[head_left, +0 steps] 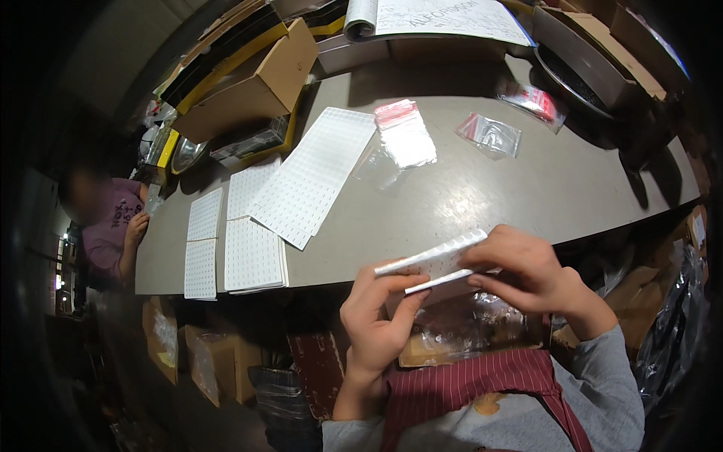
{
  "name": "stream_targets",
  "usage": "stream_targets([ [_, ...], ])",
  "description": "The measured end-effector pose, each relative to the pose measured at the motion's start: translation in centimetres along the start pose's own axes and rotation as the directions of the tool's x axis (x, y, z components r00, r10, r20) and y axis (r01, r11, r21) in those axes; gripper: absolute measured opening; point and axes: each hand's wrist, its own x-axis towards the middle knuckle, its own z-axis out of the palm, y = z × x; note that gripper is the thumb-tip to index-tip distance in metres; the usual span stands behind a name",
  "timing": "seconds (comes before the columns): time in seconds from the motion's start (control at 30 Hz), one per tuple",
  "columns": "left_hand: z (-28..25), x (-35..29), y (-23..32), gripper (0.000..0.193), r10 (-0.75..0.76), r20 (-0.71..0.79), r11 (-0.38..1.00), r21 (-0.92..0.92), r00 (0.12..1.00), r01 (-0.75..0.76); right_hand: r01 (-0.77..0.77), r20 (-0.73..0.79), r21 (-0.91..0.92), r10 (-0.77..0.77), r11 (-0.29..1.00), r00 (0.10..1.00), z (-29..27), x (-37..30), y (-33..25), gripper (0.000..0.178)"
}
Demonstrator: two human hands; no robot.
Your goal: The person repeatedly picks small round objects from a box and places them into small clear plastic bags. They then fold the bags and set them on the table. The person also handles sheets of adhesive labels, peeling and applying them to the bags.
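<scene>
Between my hands, over the near table edge, is a folded white label sheet (pixel 440 261) with small printed marks. My left hand (pixel 376 313) pinches its left end between thumb and fingers. At the other end, the fingers and thumb of my right hand (pixel 523 271) close around the fold. Flat on the table to the left lie stacks of similar label sheets (pixel 252 256), with a longer loose sheet (pixel 320 169) across them. Farther off sits a stack of small clear zip bags (pixel 407 135) with red tops.
More zip bags (pixel 489 135) and a red-and-clear packet (pixel 533 102) lie at the far right of the grey table (pixel 392 215). Cardboard boxes (pixel 256 90) line the back left; an open pad (pixel 444 19) rests behind. Another person (pixel 113 218) sits at the left end. Boxes and plastic fill the space below.
</scene>
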Motion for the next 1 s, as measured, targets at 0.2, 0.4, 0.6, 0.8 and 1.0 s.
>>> stream_targets([
  [0.2,0.2,-0.3,0.8,0.023,0.020,0.011,1.000,-0.018,1.000,-0.019,0.004,-0.153,-0.125,-0.023,0.992,0.988,-2.0,1.0,-0.1,0.029],
  [0.4,0.8,0.2,1.1,0.023,0.091,0.113,0.994,-0.064,0.989,-0.084,-0.400,0.454,0.321,0.231,0.858,0.861,-3.0,1.5,0.2,0.039],
  [0.6,0.5,0.2,0.8,0.025,0.203,0.213,0.976,-0.119,0.956,-0.181,-0.390,0.421,0.398,0.213,0.830,0.882,-2.6,1.5,0.6,0.035],
  [0.8,0.5,0.1,0.6,0.028,0.113,0.170,0.989,-0.114,0.979,-0.095,-0.222,0.174,0.173,0.192,0.959,0.966,-2.4,1.5,0.0,0.026],
  [1.0,0.5,0.2,-0.1,0.026,0.109,0.131,0.989,-0.112,0.985,-0.095,-0.194,0.064,0.159,0.186,0.968,0.981,-2.6,1.6,-0.4,0.031],
])
